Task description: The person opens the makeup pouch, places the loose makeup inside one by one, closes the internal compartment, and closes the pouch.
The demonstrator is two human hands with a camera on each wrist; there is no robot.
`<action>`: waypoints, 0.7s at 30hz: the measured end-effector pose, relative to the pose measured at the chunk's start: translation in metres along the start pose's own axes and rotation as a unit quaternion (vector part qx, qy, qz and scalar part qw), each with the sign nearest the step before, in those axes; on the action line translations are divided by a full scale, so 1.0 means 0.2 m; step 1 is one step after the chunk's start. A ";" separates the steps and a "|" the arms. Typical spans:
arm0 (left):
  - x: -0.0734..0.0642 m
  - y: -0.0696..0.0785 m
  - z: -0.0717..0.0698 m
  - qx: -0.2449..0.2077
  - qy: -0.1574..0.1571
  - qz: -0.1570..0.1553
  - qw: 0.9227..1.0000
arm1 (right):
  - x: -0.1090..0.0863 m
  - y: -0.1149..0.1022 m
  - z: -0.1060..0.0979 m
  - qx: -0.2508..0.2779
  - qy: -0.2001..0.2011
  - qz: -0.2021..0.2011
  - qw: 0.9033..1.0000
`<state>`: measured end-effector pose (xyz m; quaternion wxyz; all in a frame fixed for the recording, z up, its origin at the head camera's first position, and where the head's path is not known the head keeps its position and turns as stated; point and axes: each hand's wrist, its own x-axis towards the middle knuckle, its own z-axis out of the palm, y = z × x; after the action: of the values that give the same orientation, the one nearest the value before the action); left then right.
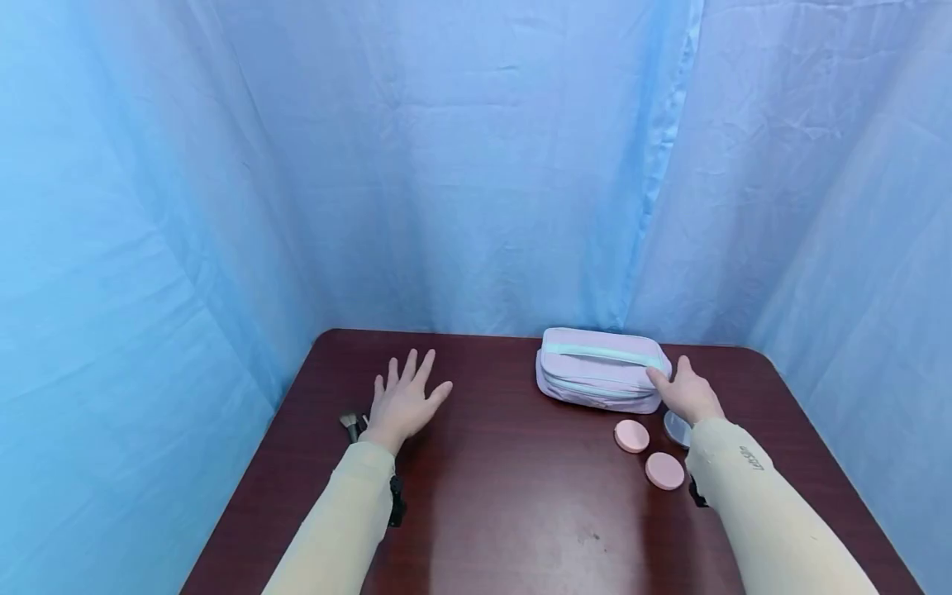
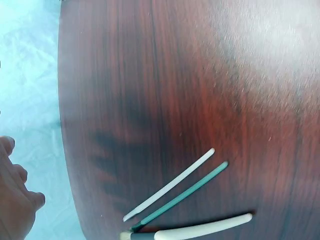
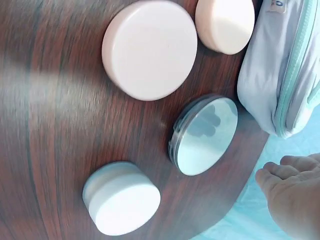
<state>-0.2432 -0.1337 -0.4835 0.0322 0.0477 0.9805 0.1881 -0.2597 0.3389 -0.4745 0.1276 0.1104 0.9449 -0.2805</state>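
Observation:
My left hand (image 1: 405, 405), fingers spread and holding nothing, is over the left part of the table. Close to its wrist lie a makeup brush (image 1: 349, 425), a thin white stick (image 2: 169, 185), a green-handled stick (image 2: 182, 196) and a cream-handled brush (image 2: 202, 230). At the right, my right hand (image 1: 690, 395) reaches out beside the end of a lilac zipped cosmetic bag (image 1: 602, 372) with a mint handle; whether it touches the bag I cannot tell. Below that hand are two pink round cases (image 1: 631, 435), a round compact with a shiny top (image 3: 207, 135) and a white-lidded jar (image 3: 122, 200).
The dark red-brown wooden table (image 1: 521, 512) has rounded far corners. Light blue curtains (image 1: 476, 165) hang behind it and along both sides. The bag stands near the table's far edge.

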 end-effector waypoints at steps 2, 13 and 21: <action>0.00 0.01 0.02 -0.007 0.001 0.003 1.000 | 0.00 0.00 0.01 0.013 0.000 0.011 1.000; -0.01 0.07 0.09 -0.054 -0.005 0.000 0.999 | 0.03 -0.02 0.02 0.059 -0.001 0.004 0.998; -0.01 0.10 0.13 -0.094 -0.009 -0.013 0.995 | 0.05 -0.02 0.06 0.060 0.029 -0.009 0.998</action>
<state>-0.2364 -0.1054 -0.5006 0.0476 0.0333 0.9587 0.2784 -0.2685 0.3304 -0.4865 0.0909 0.1175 0.9306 -0.3344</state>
